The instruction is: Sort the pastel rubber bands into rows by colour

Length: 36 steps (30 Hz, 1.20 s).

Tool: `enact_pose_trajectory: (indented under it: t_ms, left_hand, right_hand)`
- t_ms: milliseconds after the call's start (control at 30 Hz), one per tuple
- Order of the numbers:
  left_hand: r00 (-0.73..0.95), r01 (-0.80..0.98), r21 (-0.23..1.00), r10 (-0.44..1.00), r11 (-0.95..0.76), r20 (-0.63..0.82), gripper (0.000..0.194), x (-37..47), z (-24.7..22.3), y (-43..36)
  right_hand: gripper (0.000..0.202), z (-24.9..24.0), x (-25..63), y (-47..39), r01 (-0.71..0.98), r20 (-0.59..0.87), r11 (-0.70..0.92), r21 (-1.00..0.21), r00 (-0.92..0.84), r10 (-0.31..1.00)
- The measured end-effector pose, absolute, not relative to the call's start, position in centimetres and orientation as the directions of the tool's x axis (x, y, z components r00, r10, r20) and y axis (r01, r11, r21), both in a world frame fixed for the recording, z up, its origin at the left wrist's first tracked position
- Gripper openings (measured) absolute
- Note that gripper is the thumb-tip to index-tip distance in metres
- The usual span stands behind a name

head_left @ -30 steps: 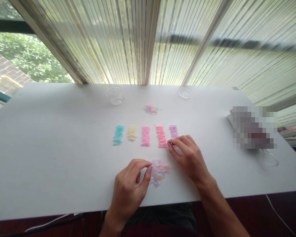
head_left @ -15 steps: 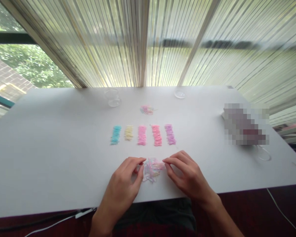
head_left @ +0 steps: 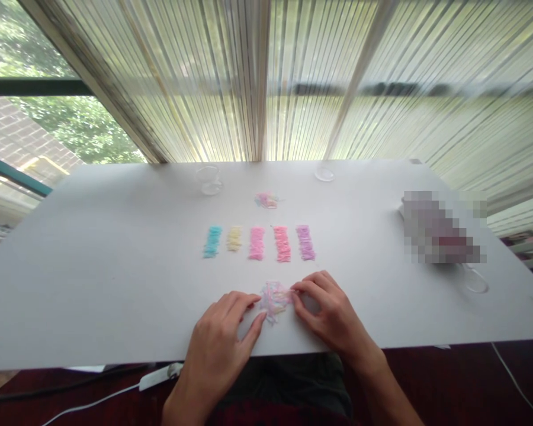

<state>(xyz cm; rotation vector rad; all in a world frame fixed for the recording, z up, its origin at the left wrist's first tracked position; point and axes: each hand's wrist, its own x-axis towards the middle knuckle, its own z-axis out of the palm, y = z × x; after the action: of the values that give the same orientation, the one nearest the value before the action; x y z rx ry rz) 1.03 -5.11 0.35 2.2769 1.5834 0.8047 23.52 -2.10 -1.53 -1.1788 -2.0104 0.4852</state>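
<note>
Left hand (head_left: 222, 334) reached in palm-down from near edge of white bench (head_left: 128, 266), thumb and forefinger parted at left side of loose pile of small pastel pieces (head_left: 274, 300). Right hand (head_left: 335, 310) arched opposite, thumb and index tips nearly together at pile's right side; whether grip held piece, cannot tell.

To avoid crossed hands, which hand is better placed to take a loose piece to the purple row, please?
Probably the right hand: it reaches the near pile and sits closer to the purple row than the left hand.
</note>
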Motion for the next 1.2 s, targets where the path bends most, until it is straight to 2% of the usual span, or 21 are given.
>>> enact_pose_trajectory:
  t_ms: [233, 400, 567, 900, 1200]
  left_hand:
    - [0.261, 0.735, 0.542, 0.908, -0.407, 0.327, 0.012, 1.9, 1.0, -4.1]
    - [0.366, 0.675, 0.559, 0.877, -0.481, 0.312, 0.018, 3.3, 1.1, -2.5]
    - [0.429, 0.672, 0.526, 0.853, -0.521, 0.296, 0.013, 4.3, 0.6, -1.4]
    - [0.426, 0.641, 0.582, 0.863, -0.5, 0.273, 0.011, 3.9, 0.4, -1.1]
    - [0.402, 0.698, 0.524, 0.873, -0.488, 0.278, 0.013, 3.2, 0.8, -1.4]
  right_hand:
    - [0.013, -1.5, 23.8, -2.2, 0.552, 0.423, 0.511, -0.659, -0.289, 0.859]
    - [0.012, -1.4, 23.9, -2.3, 0.539, 0.431, 0.505, -0.674, -0.269, 0.862]
    - [0.013, -1.4, 24.0, -2.3, 0.528, 0.416, 0.492, -0.692, -0.266, 0.87]
    - [0.015, -1.2, 24.1, -2.3, 0.495, 0.367, 0.46, -0.737, -0.278, 0.888]
    - [0.018, -1.3, 24.0, -2.4, 0.553, 0.397, 0.47, -0.688, -0.255, 0.882]
